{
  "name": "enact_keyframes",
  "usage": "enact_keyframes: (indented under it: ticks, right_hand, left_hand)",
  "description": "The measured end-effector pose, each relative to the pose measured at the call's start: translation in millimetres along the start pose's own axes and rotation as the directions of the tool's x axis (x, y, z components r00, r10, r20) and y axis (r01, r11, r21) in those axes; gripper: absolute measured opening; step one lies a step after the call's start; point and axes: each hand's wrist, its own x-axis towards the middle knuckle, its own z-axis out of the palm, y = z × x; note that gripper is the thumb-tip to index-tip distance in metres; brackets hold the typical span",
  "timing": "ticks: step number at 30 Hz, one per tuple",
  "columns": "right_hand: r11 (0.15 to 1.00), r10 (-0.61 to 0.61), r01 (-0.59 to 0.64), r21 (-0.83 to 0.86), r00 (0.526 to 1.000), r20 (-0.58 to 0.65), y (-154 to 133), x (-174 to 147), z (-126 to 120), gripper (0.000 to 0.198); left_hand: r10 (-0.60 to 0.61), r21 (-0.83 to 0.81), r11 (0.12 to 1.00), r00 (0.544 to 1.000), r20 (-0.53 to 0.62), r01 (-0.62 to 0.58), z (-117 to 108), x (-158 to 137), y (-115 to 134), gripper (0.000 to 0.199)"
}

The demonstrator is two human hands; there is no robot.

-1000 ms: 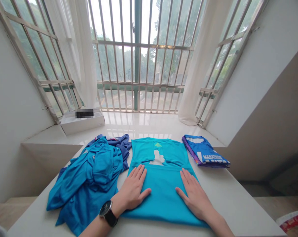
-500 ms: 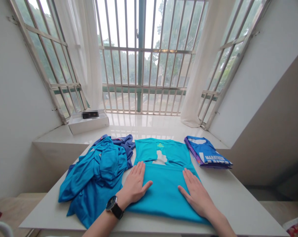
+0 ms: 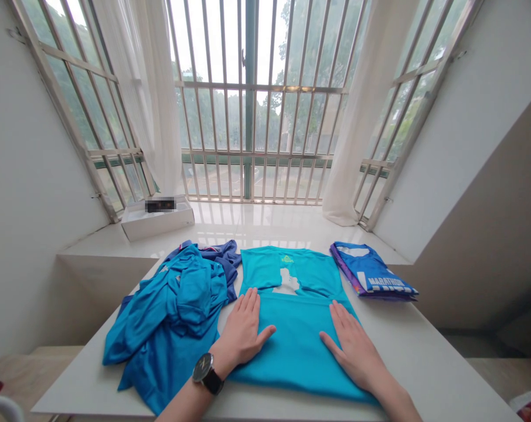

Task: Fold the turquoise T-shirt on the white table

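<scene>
A turquoise shirt [image 3: 298,343] lies on the white table [image 3: 428,363], its lower part folded up over the body. Above the fold, a white print and a small yellow-green logo show near its far edge. My left hand [image 3: 244,328], with a black watch [image 3: 207,373] on the wrist, rests flat on the shirt's left side, thumb spread. Flat on its right side lies my right hand [image 3: 350,340], fingers stretched out and thumb apart. Neither hand grips the cloth.
Left of the shirt is a crumpled heap of blue clothes [image 3: 173,316]. A folded stack with a blue "MARATHON" shirt [image 3: 375,272] sits at the right. An open white box [image 3: 160,223] stands on the windowsill [image 3: 257,225], before a barred window and white curtains [image 3: 349,146].
Both hands stay flat on the turquoise shirt, shifted very slightly right in the picture. The shirt's fold looks the same, and the other clothes have not visibly been moved.
</scene>
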Motion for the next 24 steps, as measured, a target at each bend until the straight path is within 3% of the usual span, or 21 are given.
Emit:
enact_keyframes:
  ticks: [16,20,24]
  right_hand:
    - [0.999,0.003,-0.003,0.046,1.0,0.004,-0.7,-1.9,-3.2,0.088]
    - [0.997,0.011,-0.011,0.077,1.0,-0.007,7.1,-0.4,2.1,0.085]
    - [0.976,0.017,-0.008,0.218,0.999,-0.039,0.9,11.6,-4.9,0.08]
  left_hand:
    - [0.009,0.008,1.0,0.999,-0.041,-0.009,5.8,2.0,-1.1,0.083]
    - [0.037,0.021,0.999,0.999,0.029,-0.037,-7.6,7.8,-6.5,0.076]
    - [0.084,0.052,0.995,0.996,0.032,-0.086,-34.2,28.0,-17.9,0.051]
